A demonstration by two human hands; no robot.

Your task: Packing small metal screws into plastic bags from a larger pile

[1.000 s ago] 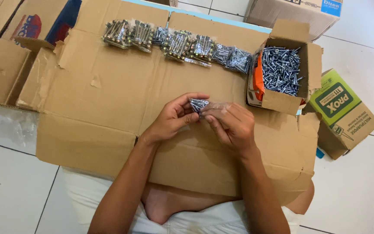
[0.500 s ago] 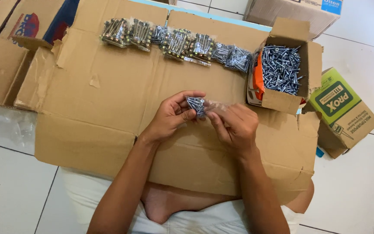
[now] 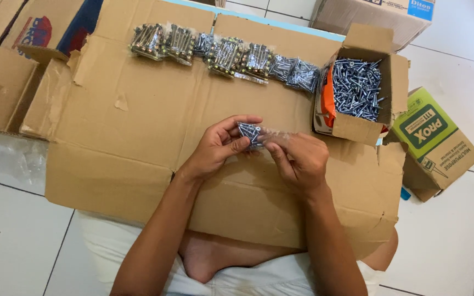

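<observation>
Both hands meet over the flattened cardboard sheet on my lap. My left hand pinches a small clear plastic bag of silver screws at its filled end. My right hand grips the bag's empty, crinkled end just to the right. An open cardboard box of loose silver screws stands at the sheet's right edge, beyond my right hand. A row of several filled screw bags lies along the far side of the sheet.
A green and brown carton lies on the white tiled floor at the right. More cardboard boxes stand at the far left and top right. A clear plastic wrapper lies on the floor at the left.
The hands have shifted only slightly, working the small bag between the fingers; the bag stays in the same place above the sheet.
</observation>
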